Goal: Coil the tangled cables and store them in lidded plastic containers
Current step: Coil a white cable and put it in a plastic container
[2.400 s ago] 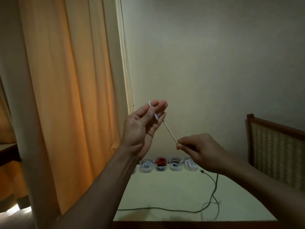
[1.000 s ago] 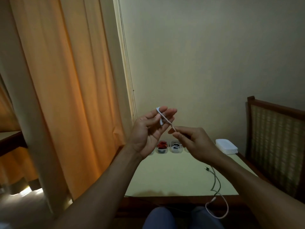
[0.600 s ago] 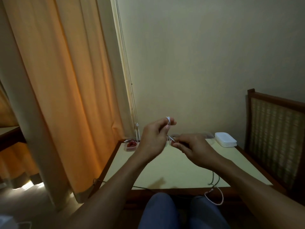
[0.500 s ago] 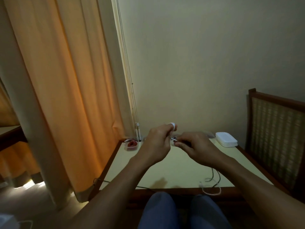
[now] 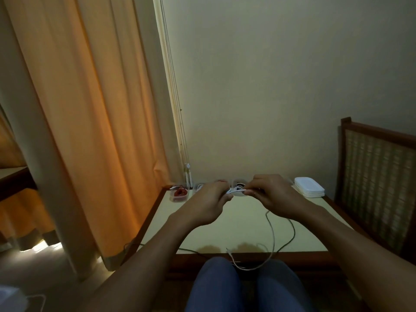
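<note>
White cable (image 5: 235,190): pinched between both hands, above the worktop (image 5: 225,228); its loose end hangs off the near edge.
Left hand (image 5: 208,206): closed on the small coil.
Right hand (image 5: 273,197): closed on the cable, feeding it.
Done: red cable sits in a container (image 5: 179,193).
Left: finish coiling; dark cable (image 5: 291,230) lies loose; lids (image 5: 309,190) stacked, unused.

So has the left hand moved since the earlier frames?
Yes. The left hand has dropped: earlier it was raised against the bare wall, fingers spread; now it sits low by the clear plastic containers on the pale table, closed on the thin white cable.
</note>
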The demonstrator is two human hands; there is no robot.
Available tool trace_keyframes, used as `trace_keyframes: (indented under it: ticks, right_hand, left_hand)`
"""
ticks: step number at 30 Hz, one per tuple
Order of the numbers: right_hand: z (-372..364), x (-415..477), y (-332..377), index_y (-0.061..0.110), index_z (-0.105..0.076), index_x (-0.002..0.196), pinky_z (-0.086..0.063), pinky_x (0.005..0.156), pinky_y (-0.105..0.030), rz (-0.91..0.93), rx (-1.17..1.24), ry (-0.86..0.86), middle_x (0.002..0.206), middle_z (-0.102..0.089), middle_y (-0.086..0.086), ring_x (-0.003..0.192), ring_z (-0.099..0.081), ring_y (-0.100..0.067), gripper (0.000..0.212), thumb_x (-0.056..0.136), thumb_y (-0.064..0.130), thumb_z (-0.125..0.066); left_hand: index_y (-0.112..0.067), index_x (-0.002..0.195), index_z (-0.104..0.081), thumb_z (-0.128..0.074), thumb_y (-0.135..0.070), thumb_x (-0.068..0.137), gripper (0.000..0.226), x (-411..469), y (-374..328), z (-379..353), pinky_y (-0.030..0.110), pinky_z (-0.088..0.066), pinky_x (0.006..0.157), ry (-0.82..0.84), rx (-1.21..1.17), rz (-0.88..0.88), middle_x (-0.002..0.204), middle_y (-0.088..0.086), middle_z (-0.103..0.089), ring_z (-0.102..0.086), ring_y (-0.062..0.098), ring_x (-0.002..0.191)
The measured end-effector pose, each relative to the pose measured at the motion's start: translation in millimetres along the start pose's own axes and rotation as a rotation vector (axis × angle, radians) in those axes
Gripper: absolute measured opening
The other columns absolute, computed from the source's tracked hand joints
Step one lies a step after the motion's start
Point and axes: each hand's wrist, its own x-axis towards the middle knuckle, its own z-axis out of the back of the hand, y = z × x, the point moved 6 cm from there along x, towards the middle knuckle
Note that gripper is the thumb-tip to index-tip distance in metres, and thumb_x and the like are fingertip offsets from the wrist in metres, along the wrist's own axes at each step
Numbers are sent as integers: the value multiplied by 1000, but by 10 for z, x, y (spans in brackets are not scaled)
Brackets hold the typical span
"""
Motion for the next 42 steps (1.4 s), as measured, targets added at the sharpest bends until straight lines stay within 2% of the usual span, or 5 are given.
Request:
trace_keyframes:
  ticks: [9,19,25,37,42]
  right_hand:
    - [-95,-69,-54,21,-74,93,-50,68,-37,-66,123,27,80,-66,9,72,-59,-8,17,99,31,-62]
    - [-13,-90,18,24,-77,97,-34,53,-18,-247,417,-19,56,-51,17,53,-45,-2,28,104,34,-52]
    - [-67,-147,287,24,-75,110,-38,65,-12,-109,278,43,74,-62,26,73,-58,0,25,104,33,-52]
    - [338,-132,469,29,-74,94,-42,57,-29,76,-31,12,66,-62,12,57,-53,-4,20,98,42,-59]
    - [623,-17,382,29,-79,96,-50,54,-37,124,-103,-49,72,-54,16,60,-51,-6,10,93,32,-70]
  left_hand:
    - [-14,97,-63,-50,-29,107,22,-90,52,4,36,-50,72,-38,-160,59,86,0,-65,-60,7,79]
    - [-2,90,-63,-47,-12,104,24,-58,-223,233,34,-61,84,81,-1823,220,80,12,-62,-70,23,87]
    - [5,109,-63,-52,-8,98,20,7,-252,330,45,-53,101,-137,-2233,126,114,24,-72,-67,37,119]
    - [-11,107,-73,-55,-13,104,19,-70,-340,416,21,-54,90,-338,-395,-90,103,-8,-74,-67,1,101]
    - [-18,88,-73,-55,-23,102,23,-33,-148,272,37,-48,71,-69,-295,-1,79,1,-68,-62,15,75]
